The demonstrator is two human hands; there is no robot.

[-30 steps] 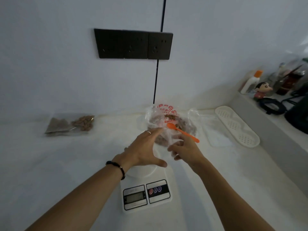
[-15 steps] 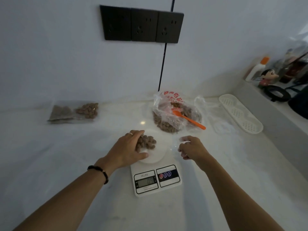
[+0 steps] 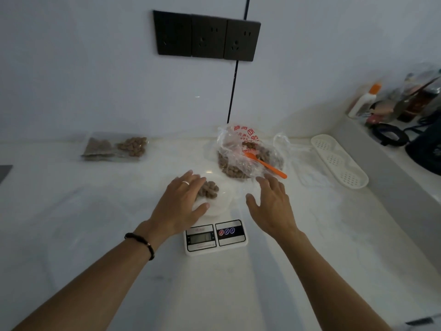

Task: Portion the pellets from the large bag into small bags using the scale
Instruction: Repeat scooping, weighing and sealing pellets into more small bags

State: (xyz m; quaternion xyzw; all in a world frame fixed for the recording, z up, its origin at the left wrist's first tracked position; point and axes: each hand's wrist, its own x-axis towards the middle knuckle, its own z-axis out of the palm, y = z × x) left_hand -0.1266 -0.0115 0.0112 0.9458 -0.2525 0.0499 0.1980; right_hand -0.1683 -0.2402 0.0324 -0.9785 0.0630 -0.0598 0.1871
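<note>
A white digital scale (image 3: 216,237) sits at the counter's middle, its round platform carrying a small clear bag with brown pellets (image 3: 208,189). My left hand (image 3: 181,201) rests on that small bag, fingers spread and nearly straight over the pellets. My right hand (image 3: 270,204) hovers open just right of the platform, fingers extended, holding nothing. Behind the scale lies the large clear bag of pellets (image 3: 241,151) with red print, an orange spoon (image 3: 265,164) resting in it.
Filled small bags of pellets (image 3: 114,148) lie at the back left by the wall. A white perforated tray (image 3: 338,161) and clear plastic lie to the right. A raised ledge at right holds bottles (image 3: 365,102) and dark items. Sockets (image 3: 206,37) are on the wall.
My right hand has uncurled and lifted, now open beside the scale. My left hand stays on the small bag on the platform. The view has tilted slightly.
</note>
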